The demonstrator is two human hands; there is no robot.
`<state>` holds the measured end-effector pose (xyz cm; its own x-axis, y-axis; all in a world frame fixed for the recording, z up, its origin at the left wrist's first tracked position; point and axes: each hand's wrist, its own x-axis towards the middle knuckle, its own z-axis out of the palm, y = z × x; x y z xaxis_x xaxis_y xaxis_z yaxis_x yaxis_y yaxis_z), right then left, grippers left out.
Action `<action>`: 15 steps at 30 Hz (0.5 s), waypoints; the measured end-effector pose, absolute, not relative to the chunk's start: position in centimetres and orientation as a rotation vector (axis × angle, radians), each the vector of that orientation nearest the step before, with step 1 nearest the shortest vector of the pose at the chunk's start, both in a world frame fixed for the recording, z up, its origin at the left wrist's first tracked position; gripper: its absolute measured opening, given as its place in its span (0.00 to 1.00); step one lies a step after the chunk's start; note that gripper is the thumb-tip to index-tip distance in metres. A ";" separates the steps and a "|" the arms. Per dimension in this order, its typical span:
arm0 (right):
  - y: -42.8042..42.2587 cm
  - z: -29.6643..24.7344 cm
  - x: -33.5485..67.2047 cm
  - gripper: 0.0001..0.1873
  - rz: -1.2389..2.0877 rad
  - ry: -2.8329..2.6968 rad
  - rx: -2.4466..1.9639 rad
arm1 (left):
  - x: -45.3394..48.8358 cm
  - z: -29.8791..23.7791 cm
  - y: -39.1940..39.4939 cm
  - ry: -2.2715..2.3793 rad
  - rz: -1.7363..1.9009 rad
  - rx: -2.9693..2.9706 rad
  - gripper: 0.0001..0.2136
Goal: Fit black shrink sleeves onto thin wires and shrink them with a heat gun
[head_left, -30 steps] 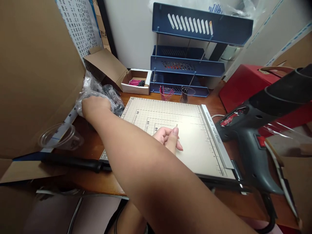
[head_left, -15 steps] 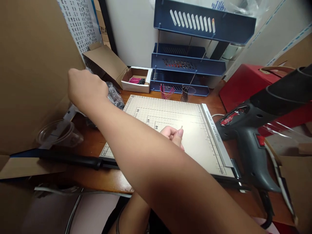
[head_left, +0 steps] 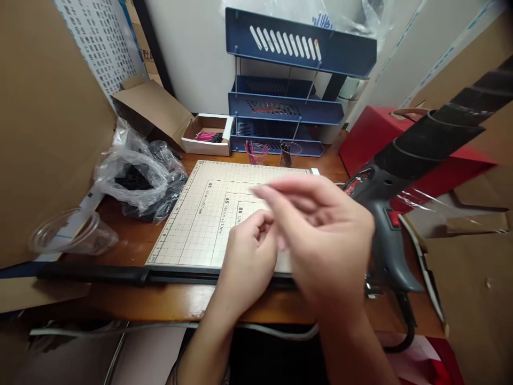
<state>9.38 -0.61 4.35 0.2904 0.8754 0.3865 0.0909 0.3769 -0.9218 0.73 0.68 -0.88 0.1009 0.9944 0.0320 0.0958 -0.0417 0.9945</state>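
My left hand [head_left: 252,251] is closed over the paper cutter board [head_left: 192,235], its fingertips curled and partly hidden. I cannot make out what is in it. Close beside it on the right and nearer the camera, my right hand [head_left: 324,230] is raised and blurred. Its thumb and index finger press together in a pinch; anything between them is too small or smeared to name. On the left lies an open clear plastic bag [head_left: 148,176] with small black pieces [head_left: 131,179] inside.
Behind the board stand cups of pink sticks [head_left: 256,154] and dark sticks [head_left: 285,154], a small box [head_left: 206,145] and a blue rack [head_left: 280,109]. A heat gun [head_left: 388,214] and red box [head_left: 368,139] stand right. A clear tub [head_left: 96,235] sits left, near the cutter handle [head_left: 92,272].
My right hand has come back from above the bag at the left to beside my left hand. The thin tips that showed at my left fingertips are now out of sight. The view has shifted.
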 end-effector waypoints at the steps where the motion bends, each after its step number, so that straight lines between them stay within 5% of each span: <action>1: -0.9 3.0 10.9 0.04 0.661 -1.028 -1.137 | 0.6 -0.9 0.7 1.172 1.092 1.360 0.16; 7: -0.9 -2.3 14.8 0.18 0.732 -0.719 -1.236 | 0.4 -1.0 0.4 1.188 1.038 1.382 0.13; 15: -0.6 -1.6 15.5 0.23 0.952 -1.020 -1.242 | 0.2 -0.8 0.4 1.152 1.050 1.420 0.12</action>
<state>15.47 -0.60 -1.61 0.2787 0.9567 0.0843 -0.0176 0.0929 -0.9955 0.24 0.37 -0.82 0.1740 0.9840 0.0378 0.1290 -0.0608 0.9898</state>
